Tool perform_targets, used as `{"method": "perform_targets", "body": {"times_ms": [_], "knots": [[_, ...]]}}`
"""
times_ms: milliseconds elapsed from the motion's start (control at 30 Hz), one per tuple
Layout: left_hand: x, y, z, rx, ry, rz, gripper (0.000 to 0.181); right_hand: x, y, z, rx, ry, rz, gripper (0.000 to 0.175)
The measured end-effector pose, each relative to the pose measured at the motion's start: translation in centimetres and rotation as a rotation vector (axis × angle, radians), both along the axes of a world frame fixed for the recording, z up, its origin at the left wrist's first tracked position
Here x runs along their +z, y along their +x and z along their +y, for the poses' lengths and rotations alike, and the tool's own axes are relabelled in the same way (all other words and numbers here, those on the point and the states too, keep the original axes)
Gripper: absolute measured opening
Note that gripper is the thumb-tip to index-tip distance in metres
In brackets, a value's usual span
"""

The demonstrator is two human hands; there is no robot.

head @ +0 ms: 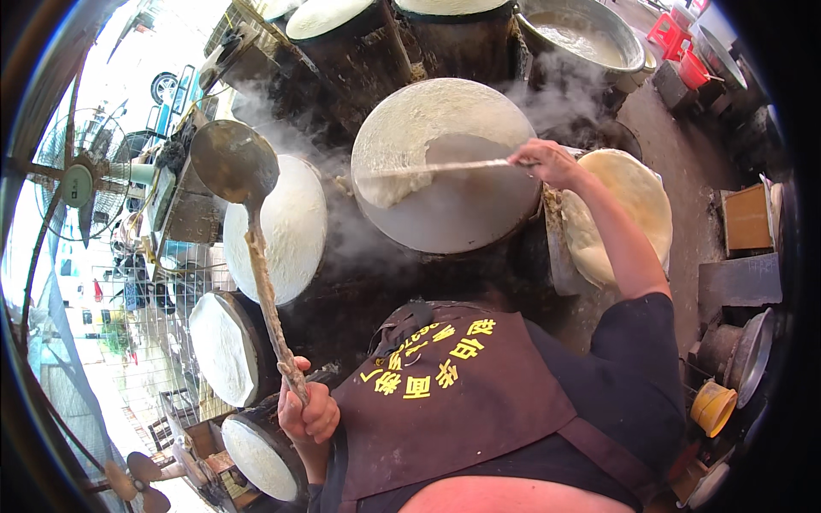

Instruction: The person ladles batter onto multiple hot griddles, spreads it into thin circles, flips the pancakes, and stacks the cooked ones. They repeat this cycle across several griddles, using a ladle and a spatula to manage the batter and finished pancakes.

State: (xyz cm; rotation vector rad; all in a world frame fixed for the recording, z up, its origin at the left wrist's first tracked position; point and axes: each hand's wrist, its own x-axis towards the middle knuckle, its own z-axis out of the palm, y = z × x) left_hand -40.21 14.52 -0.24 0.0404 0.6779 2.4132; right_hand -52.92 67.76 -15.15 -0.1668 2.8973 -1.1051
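Observation:
My left hand [309, 410] grips the batter-crusted handle of a large metal ladle [235, 160], its bowl raised above the white-topped round griddle at the left. In my right hand [548, 163] is the end of a long, thin spreader or scraper [442, 167], blurred, reaching leftward across the middle griddle. On that steaming round griddle [462, 221], pale batter [401, 122] covers the far and left parts, bunched in a thick fold below the tool. The near part of its grey surface is bare. A pile of thin round pancakes [619, 211] lies to the right, under my forearm.
More round griddles with white sheets stand at left [221, 349], lower left [260, 458] and the far side [452, 5]. A large metal pot of cloudy liquid [580, 38] steams at far right. A fan [78, 185] stands left; a yellow bucket [713, 408] sits right.

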Motion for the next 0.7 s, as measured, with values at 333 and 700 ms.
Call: {"method": "perform_targets", "body": {"times_ms": [333, 700], "knots": [[0.4, 1.9, 2.0, 0.013, 0.015, -0.006, 0.05, 0.5, 1.6, 0.8, 0.102, 0.06, -0.02, 0.042], [1.6, 2.7, 4.7, 0.135, -0.054, -0.067, 0.047, 0.2, 4.3, -1.3, 0.085, 0.087, 0.057, 0.04]]}}
